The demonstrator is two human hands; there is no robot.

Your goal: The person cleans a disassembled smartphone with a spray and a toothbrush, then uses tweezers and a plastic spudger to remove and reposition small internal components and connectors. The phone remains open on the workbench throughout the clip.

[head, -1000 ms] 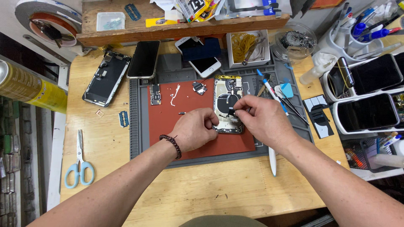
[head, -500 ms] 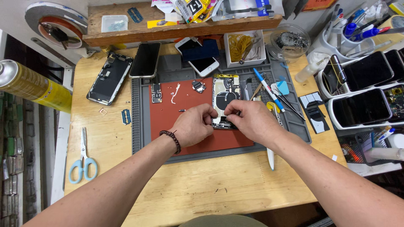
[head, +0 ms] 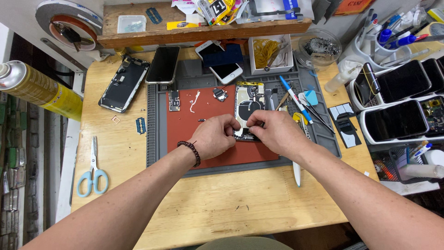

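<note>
Red mat at twelve o'clock carries the phone. My left hand and right hand pinch closed at its bottom edge; I judge a part is being freed, needing steady lift.

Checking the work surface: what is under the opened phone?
The opened phone lies on a red mat set in a grey tray. Its lower end is covered by the left hand and right hand.

head cam | one view, no second to overlap | looks steeply down from above the bench | forearm range, near | mat centred, shelf at top edge
</note>
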